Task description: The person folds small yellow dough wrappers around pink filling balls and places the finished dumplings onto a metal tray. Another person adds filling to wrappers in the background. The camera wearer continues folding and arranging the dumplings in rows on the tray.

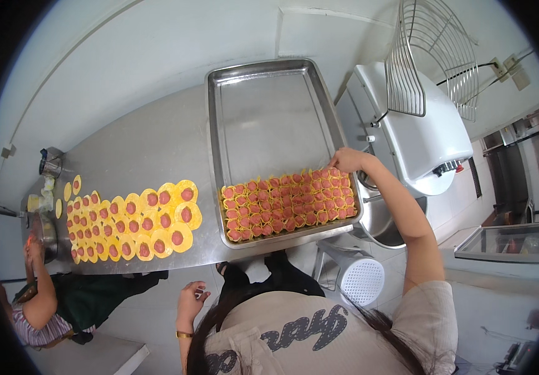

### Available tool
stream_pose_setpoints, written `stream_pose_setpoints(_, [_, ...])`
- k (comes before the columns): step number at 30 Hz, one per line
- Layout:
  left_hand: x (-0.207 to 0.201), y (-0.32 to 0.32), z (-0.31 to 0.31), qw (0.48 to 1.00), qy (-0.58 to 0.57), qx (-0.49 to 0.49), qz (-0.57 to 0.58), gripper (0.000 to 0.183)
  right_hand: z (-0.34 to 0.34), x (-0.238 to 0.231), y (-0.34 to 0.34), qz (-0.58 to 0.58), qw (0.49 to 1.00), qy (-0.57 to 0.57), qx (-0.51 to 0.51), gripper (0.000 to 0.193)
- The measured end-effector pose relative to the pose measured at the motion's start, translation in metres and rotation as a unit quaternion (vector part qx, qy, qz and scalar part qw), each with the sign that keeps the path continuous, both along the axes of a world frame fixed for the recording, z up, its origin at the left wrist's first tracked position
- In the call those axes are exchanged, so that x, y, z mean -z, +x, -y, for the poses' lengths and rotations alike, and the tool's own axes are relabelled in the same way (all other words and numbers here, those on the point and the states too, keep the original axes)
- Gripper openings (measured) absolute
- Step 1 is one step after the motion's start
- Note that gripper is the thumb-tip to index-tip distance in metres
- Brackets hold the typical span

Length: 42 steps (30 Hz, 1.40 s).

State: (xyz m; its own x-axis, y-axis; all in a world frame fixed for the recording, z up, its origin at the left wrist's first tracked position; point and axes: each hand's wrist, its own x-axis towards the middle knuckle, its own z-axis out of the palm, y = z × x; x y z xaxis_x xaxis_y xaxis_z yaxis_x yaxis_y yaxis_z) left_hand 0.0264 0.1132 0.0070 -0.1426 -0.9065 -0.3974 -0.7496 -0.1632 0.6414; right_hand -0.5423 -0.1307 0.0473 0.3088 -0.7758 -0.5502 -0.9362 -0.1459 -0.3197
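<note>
A deep metal tray (269, 125) lies lengthwise on the table, its near part packed with rows of open-topped dumplings (282, 203) in yellow wrappers with pink filling. At the far right of these rows, my right hand (349, 160) is closed with its fingertips down at the last row; what they pinch, if anything, is hidden. My left hand (191, 301) hangs off the table's near edge beside my body, fingers loosely curled and apart, nothing visible in it. Left of the tray, overlapping round yellow wrappers (185, 192) lie flat in rows, each with a pink ball of filling.
The metal table (157, 134) carries all this. Right of the tray stand a white machine (413, 131) with a wire guard (435, 56) and a metal bowl (385, 219). A white stool (360, 281) stands below. Another person's hand (34, 250) works by pots at far left.
</note>
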Motion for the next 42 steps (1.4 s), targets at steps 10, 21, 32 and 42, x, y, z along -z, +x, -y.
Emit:
stream_pose_setpoints(10, [0.016,0.095,-0.003,0.999,0.002,0.008,0.041,0.026,0.001,0.004,0.011,-0.062,0.996,-0.027,0.060,0.037])
stream_pose_setpoints(21, [0.045,0.145,-0.020,0.995,0.052,0.005,0.085,0.025,-0.001,0.004,0.025,0.008,0.989,-0.023,0.149,0.038])
stream_pose_setpoints(32, [0.045,0.098,-0.033,0.995,0.059,-0.015,0.079,0.028,-0.006,-0.015,0.039,0.031,0.988,0.088,0.127,0.033])
stream_pose_setpoints(42, [-0.003,0.068,-0.015,0.990,-0.058,-0.128,0.005,0.020,0.037,0.015,0.281,0.358,0.915,-0.186,-0.017,0.025])
